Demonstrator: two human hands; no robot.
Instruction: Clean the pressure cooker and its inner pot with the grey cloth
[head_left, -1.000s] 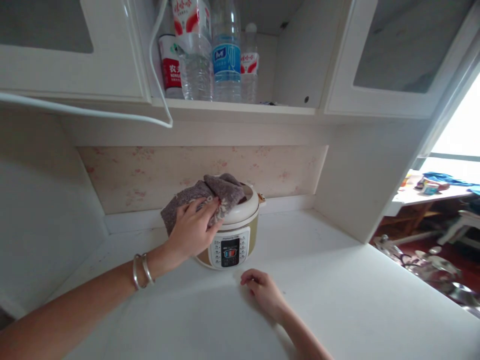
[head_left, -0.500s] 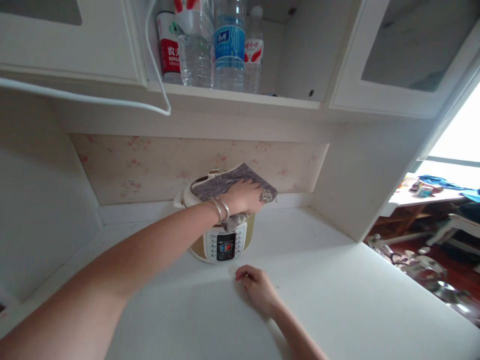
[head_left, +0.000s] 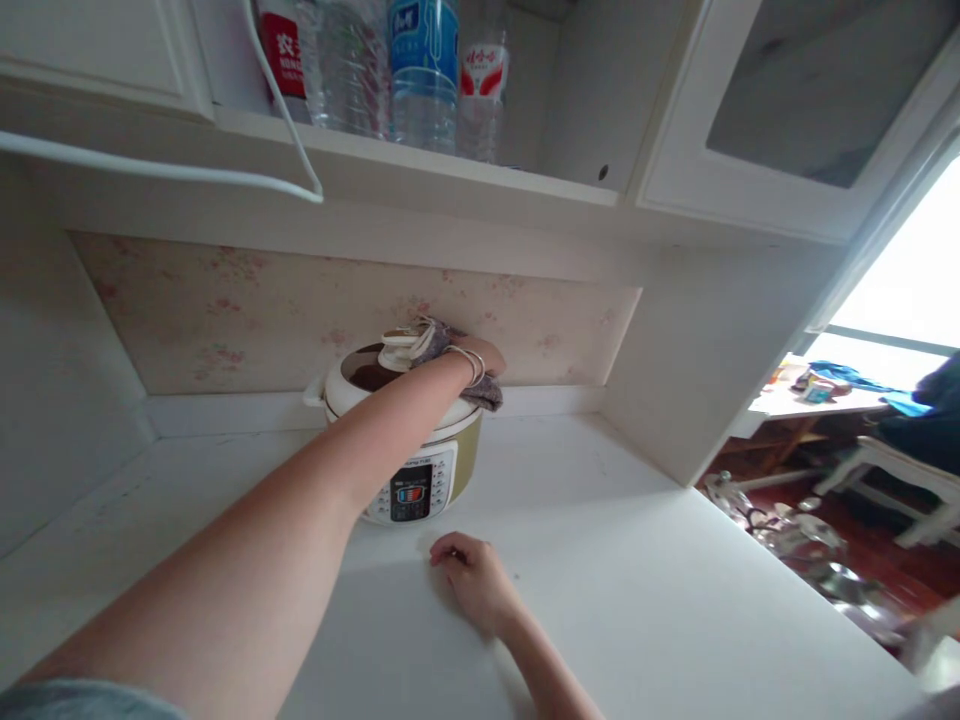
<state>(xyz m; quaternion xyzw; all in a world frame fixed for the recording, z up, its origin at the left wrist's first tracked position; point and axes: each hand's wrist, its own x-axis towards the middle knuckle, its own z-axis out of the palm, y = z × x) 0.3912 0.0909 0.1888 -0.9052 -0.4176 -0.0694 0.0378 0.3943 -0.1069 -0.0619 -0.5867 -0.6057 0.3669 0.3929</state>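
Note:
A cream and gold electric pressure cooker (head_left: 409,470) stands on the white counter (head_left: 637,570) against the back wall. My left arm reaches over its lid, and my left hand (head_left: 489,356) presses a grey-brown cloth (head_left: 480,392) onto the far right of the lid; most of the cloth and my fingers are hidden behind the wrist. Silver bangles circle that wrist. My right hand (head_left: 469,580) rests on the counter in front of the cooker, fingers loosely curled, holding nothing.
An open shelf above holds several plastic water bottles (head_left: 424,70). A white cord (head_left: 165,172) loops under the upper cabinets. A cabinet side panel (head_left: 712,370) bounds the counter at right; beyond it are a table and clutter on the floor.
My left hand has swept the cloth from the left front of the lid across to its far right rear. The right hand has stayed on the counter. The view tilted upward and right.

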